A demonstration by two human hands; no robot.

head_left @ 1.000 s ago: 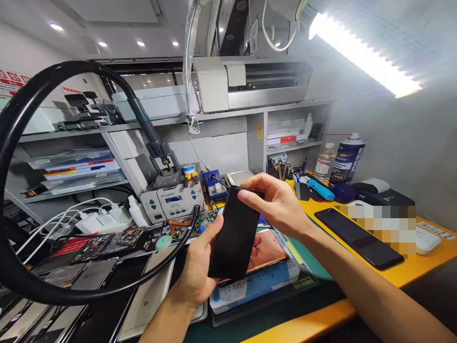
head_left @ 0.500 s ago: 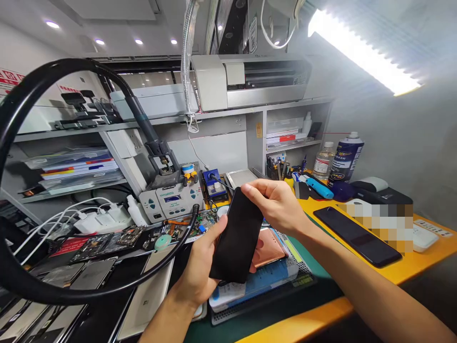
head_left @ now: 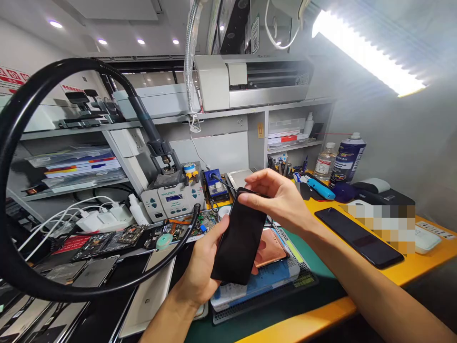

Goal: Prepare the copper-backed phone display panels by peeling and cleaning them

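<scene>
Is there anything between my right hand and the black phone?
Nothing visible: your right hand is at the black phone's upper end, thumb over its dark face. The copper-coloured panel lies beyond and below the phone, not between them.

My head-worn camera is facing forward and down, looking from nearby over my bare fingers and the flat yellow tabletop.
</scene>
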